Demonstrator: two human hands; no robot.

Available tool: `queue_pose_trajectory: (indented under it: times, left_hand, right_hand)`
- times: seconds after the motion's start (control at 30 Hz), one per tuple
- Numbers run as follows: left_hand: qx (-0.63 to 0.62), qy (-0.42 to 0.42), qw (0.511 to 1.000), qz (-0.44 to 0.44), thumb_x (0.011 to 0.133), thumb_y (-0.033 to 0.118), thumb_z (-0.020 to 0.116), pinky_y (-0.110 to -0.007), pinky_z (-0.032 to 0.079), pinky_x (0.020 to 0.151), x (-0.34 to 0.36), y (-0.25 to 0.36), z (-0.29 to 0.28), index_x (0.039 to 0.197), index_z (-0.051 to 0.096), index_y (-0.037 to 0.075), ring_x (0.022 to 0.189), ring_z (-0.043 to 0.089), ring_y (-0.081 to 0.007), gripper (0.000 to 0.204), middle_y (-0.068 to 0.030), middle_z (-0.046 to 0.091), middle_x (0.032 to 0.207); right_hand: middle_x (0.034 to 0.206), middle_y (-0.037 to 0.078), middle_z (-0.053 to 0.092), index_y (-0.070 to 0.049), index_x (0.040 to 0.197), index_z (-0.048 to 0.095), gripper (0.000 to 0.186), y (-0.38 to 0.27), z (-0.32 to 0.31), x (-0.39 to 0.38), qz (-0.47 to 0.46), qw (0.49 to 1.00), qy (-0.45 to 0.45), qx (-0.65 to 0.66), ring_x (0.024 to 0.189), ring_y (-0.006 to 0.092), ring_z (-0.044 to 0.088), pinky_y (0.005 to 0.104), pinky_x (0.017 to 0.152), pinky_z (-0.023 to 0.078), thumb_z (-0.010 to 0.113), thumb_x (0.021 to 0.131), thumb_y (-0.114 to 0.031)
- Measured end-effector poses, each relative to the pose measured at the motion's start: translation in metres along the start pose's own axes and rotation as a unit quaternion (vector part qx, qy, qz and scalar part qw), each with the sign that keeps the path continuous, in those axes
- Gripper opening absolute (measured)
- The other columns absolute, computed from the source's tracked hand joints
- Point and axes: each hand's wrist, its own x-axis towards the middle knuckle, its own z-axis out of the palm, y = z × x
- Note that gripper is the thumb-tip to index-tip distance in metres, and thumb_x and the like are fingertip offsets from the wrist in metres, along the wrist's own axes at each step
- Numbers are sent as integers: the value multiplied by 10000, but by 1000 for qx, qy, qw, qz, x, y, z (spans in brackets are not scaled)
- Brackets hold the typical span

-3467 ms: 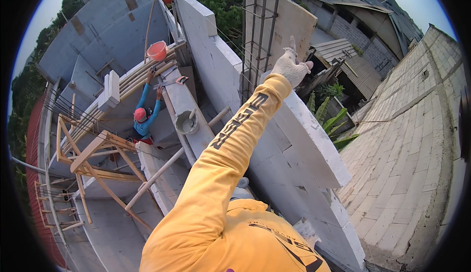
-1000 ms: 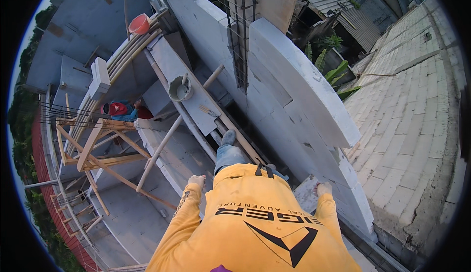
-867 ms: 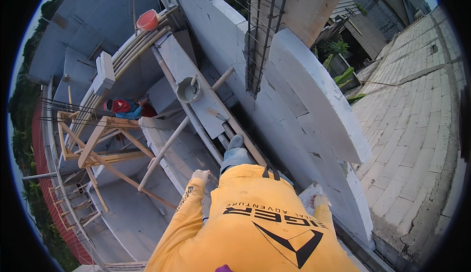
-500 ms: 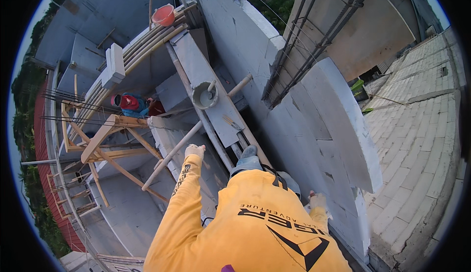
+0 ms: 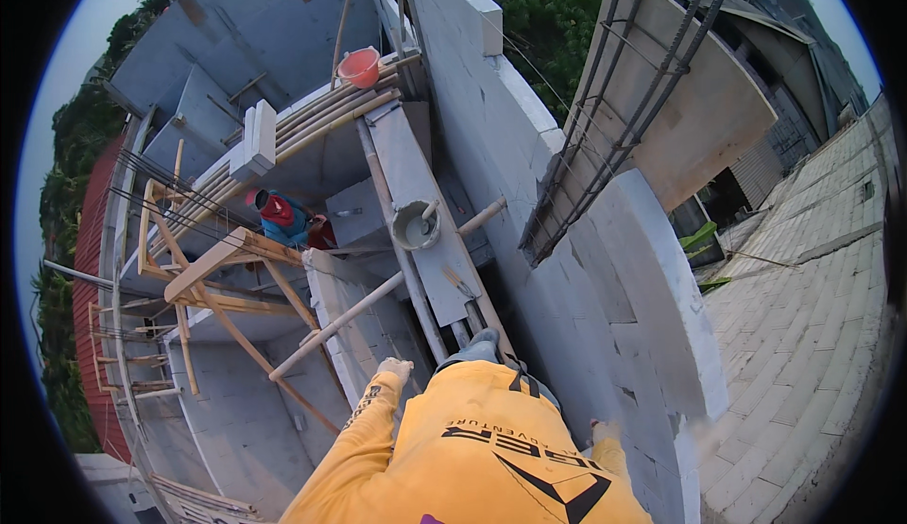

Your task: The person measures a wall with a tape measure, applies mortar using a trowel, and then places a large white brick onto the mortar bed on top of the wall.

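My left hand (image 5: 395, 369), at the end of a yellow sleeve, is curled into a fist beside my hip, with nothing visible in it. My right hand (image 5: 605, 432) is low beside the grey block wall (image 5: 605, 297), partly hidden by my body; its grip is unclear. My foot (image 5: 484, 337) is at the near end of a narrow scaffold plank (image 5: 452, 257). Farther along the plank stands a bucket (image 5: 408, 243) of grey mortar with a handled tool in it. Nearer lies a tool with several thin prongs (image 5: 460, 283).
Poles (image 5: 340, 324) cross under the plank above a deep drop. A co-worker in a red head covering (image 5: 276, 210) is lower left, behind timber framing (image 5: 217, 259). A red bucket (image 5: 359, 68) rests on bamboo poles. Rebar (image 5: 628, 99) rises beside the wall; a tiled roof (image 5: 803, 335) lies right.
The view has shifted, so the scaffold and wall sit lower in the picture. My left hand has come in closer to my body. My right hand stays low by the wall.
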Motion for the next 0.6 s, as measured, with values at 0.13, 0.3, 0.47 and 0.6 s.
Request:
queue_pose_trajectory:
  times: [0.13,0.3,0.47,0.6]
  left_hand:
    - [3,-43,999,-13,981,290,454,-436,484,977,-25,-29,29,1176,661,121,1131,616,-340,331,-146,653,1211]
    - [148,-23,988,35,942,257,539,-412,514,877,-40,-40,27,1199,628,119,1025,645,-324,305,-137,669,1149]
    - [-119,105,985,-62,888,213,639,-373,552,650,6,-63,42,1035,679,110,806,707,-265,184,-89,728,942]
    - [-136,82,987,-6,985,295,457,-408,512,889,25,-33,35,1094,694,126,1039,648,-312,311,-123,686,1116]
  right_hand:
    - [627,113,622,45,819,673,160,34,8,12,10,999,-47,-2,451,194,561,336,411,457,552,850,-54]
    - [579,108,602,66,816,675,170,34,11,10,-15,997,-77,-13,457,204,577,342,409,456,564,855,-57]
    - [581,119,607,53,763,658,158,36,23,50,-65,994,-81,-47,440,203,567,336,406,457,589,859,-52]
    - [592,114,605,24,764,644,154,29,17,50,-56,994,-43,80,435,199,563,336,408,467,562,881,-34]
